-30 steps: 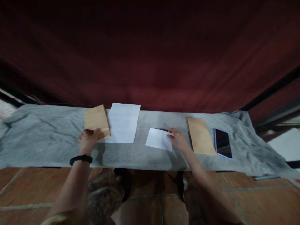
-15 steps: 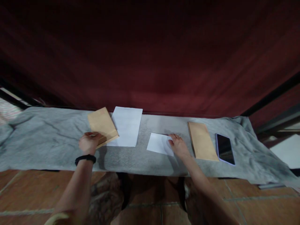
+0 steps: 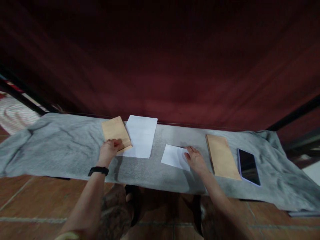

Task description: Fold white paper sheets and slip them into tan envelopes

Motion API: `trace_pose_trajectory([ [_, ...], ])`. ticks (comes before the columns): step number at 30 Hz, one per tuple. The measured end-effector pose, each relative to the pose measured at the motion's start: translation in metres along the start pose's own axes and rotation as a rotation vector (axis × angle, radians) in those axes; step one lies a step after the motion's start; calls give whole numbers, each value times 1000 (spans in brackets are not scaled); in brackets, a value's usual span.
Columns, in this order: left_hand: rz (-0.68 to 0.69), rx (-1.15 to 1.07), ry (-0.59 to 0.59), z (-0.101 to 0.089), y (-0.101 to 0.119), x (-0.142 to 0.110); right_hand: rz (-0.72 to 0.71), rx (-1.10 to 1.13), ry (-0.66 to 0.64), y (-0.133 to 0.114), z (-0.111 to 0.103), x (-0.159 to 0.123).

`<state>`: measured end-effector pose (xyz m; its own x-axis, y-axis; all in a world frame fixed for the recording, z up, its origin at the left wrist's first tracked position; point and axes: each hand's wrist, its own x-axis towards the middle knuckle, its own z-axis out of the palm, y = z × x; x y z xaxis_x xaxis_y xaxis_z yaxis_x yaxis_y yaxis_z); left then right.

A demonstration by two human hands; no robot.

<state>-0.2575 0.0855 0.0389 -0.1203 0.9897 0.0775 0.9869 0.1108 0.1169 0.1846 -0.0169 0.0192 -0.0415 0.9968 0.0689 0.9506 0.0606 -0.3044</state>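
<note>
Dark red cloth (image 3: 160,73) hangs behind our worktop (image 3: 170,183), which is draped in gray fabric (image 3: 70,143), wrinkled toward both ends and smoother in the middle. Reddish-brown floor tiles (image 3: 37,196) show below its near edge, and a striped cloth (image 3: 17,108) lies beyond the far left end. Our left hand (image 3: 107,152), with a black band (image 3: 98,171) on the wrist, is at the near end of a pile of brown envelopes (image 3: 115,129). Its fingers are curled close together over that end; we cannot tell whether they pinch an envelope or only touch it. The pile sits at a slant, its right side just beside or slightly over some white paper (image 3: 142,136), which reaches back to the far edge. Near the middle, a smaller white sheet (image 3: 173,156) lies flat, and our right hand (image 3: 196,160) rests on its right end, fingers stretched out over the far corner and thumb held apart from them. To the right of that hand, near the forearm, is a second brown pile (image 3: 222,156), and just beside it lies a phone (image 3: 249,167) with a dark screen and a pale purple case.
</note>
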Motion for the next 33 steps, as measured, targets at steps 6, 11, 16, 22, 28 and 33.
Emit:
trace_pose_trajectory([
  [6,46,-60,16,9,-3,5,3,25,-25,0,-2,0],
  [11,35,24,-61,10,-3,10,-3,21,-34,1,-2,0],
  [16,27,-16,-50,12,0,8,-13,20,-7,3,2,0],
  [22,49,-115,23,-6,10,2,-20,73,73,3,6,-2],
  [28,171,-297,267,-32,103,-39,-73,443,275,-9,-2,2],
  [33,490,-317,67,-10,198,-109,161,1229,81,-46,5,2],
])
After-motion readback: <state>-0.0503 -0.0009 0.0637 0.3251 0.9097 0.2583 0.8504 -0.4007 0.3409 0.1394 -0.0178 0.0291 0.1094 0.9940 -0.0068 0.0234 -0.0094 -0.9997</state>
